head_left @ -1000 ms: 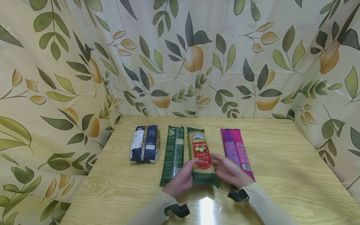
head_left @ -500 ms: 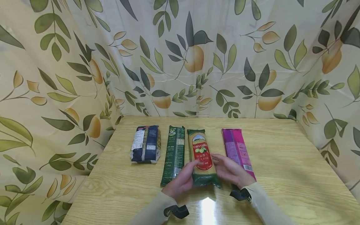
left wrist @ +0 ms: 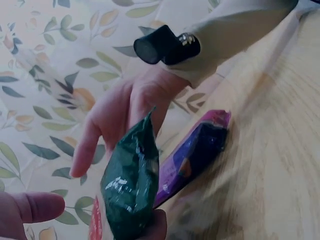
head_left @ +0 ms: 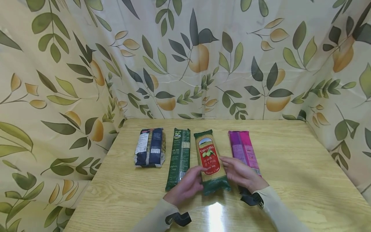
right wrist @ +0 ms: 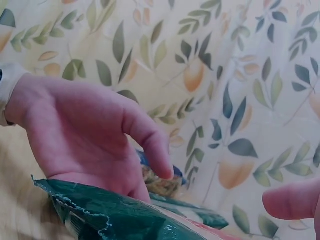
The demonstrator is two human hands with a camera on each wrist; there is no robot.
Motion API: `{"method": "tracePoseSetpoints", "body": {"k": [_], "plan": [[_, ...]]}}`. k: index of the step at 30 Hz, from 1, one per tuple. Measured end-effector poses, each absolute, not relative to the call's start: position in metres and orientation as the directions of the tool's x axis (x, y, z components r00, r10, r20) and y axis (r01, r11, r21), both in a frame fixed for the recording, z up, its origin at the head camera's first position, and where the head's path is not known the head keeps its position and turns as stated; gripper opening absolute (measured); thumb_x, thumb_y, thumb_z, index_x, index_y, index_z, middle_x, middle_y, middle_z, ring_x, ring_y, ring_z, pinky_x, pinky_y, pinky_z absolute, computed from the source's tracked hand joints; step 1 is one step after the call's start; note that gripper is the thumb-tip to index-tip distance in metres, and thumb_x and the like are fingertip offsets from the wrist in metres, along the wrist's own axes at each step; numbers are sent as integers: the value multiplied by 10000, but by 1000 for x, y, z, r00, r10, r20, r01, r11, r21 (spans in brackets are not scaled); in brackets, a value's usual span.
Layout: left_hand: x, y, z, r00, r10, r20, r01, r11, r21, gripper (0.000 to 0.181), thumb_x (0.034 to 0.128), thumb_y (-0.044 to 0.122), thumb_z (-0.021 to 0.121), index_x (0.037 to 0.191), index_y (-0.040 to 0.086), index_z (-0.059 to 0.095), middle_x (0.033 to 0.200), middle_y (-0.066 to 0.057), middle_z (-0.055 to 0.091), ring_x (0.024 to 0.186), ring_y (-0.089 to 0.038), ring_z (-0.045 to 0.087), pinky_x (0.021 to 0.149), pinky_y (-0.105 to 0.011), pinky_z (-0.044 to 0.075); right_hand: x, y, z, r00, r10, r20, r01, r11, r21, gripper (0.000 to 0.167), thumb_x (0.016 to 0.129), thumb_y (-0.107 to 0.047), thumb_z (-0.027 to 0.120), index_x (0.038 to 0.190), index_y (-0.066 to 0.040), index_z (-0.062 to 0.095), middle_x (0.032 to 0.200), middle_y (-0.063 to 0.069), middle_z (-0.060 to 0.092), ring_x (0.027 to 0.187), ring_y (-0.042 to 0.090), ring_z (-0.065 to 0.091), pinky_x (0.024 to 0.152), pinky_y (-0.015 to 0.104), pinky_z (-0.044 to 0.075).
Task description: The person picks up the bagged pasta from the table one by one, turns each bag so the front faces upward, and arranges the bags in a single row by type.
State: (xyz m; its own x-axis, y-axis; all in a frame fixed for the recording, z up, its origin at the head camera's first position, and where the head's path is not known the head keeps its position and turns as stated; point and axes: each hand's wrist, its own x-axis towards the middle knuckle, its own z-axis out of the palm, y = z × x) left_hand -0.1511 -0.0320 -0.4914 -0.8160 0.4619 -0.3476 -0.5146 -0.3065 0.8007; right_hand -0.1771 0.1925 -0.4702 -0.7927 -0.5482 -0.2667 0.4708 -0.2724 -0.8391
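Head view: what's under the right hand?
The pink pack: its far part shows beyond the right hand. The stretch directly below is covered, so nothing there can be made out.

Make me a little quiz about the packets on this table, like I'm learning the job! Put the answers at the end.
1. True or false: the long dark-green plastic packet is between the blocky navy plastic bag and the long gold-and-green plastic packet with a red label.
2. How many packages, bag included, show in the head view?
3. Which of the person's hands is nearer the long pink-and-purple plastic packet?

Key: 1. True. 2. Four. 3. The right hand.
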Motion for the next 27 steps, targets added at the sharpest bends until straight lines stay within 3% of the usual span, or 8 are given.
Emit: {"method": "tracePoseSetpoints", "body": {"k": [4, 9, 18, 27], "plan": [[-153, -33, -490, -824, 433, -365, -512, -294, 807, 528, 990, 241, 563, 1473, 35, 508, 1450, -174, 589, 1248, -286, 639, 1061, -484, 540, -175, 195, -468, -797, -545, -260, 459, -268, -847, 700, 1124, -252, 379, 1601, 93, 2, 1612, 253, 247, 1259, 149, 582, 1119, 362, 506], [-157, -32, -490, -833, 421, -358, -492, -270, 828, 519, 984, 246, 573, 1454, 31, 529, 1435, -191, 601, 1230, -297, 657, 1027, -479, 563, -173, 196, -467, -807, -528, -267, 455, -266, -850, 696, 1121, -254, 391, 1604, 87, 22, 1568, 203, 330, 1264, 153, 580, 1124, 366, 502], [-165, -33, -488, -843, 421, -334, -444, -197, 874, 485, 991, 237, 533, 1400, -23, 557, 1370, -185, 614, 1100, -230, 653, 849, -342, 593, -174, 196, -470, -816, -504, -284, 464, -278, -841, 715, 1113, -262, 428, 1613, 78, 46, 1525, 179, 398, 1249, 170, 601, 1126, 389, 504], [-168, -32, -489, -848, 402, -346, -431, -143, 891, 521, 1003, 262, 549, 1452, -1, 533, 1454, -192, 558, 1237, -299, 600, 957, -427, 585, -176, 194, -476, -821, -493, -289, 455, -258, -852, 687, 1117, -275, 408, 1612, 76, 84, 1631, 256, 262, 1309, 191, 533, 1125, 419, 502]]}}
